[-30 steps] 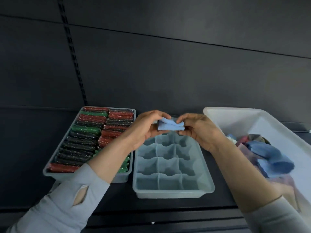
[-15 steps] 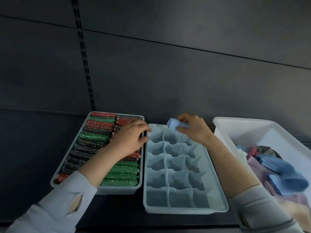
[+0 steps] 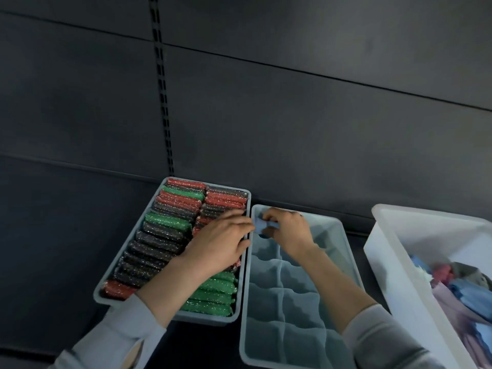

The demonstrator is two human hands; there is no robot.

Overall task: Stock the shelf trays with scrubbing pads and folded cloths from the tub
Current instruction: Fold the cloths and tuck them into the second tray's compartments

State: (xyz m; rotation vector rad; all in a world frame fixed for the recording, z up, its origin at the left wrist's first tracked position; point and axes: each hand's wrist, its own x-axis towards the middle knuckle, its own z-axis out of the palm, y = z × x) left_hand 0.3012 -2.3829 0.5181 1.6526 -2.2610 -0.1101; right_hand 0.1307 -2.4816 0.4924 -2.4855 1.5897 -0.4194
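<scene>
Here, the right hand (image 3: 288, 231) pinches a small folded blue cloth (image 3: 259, 227) between thumb and fingertips, holding it at the far-left corner cell of the divided tray (image 3: 346, 251); whether the cloth already rests on the cell floor cannot be told. The left hand (image 3: 222, 243) lies over the right column of the pad tray (image 3: 170, 314), its fingertips reaching the rim beside the cloth; its fingers look loosely bent, and they appear to steady rather than grasp, though contact with the cloth is unclear. The pad tray is packed with red, green and dark scrubbing pads (image 3: 165, 222) standing on edge in two columns. Every visible cell of the divided tray holds nothing. At right, the white tub (image 3: 383, 251) contains more cloths (image 3: 468, 294) in blue, pink and pale tones. Both trays and the tub sit on a dark shelf (image 3: 53, 262).

Risk, as judged: the fold is soft and may spring open on release, so that the cloth rides over a wavy divider into the neighbouring cell. Pressing it down too near the rim could tip or slide the light tray. The left wrist, resting on the pads, may drag one out of its row when lifted.
</scene>
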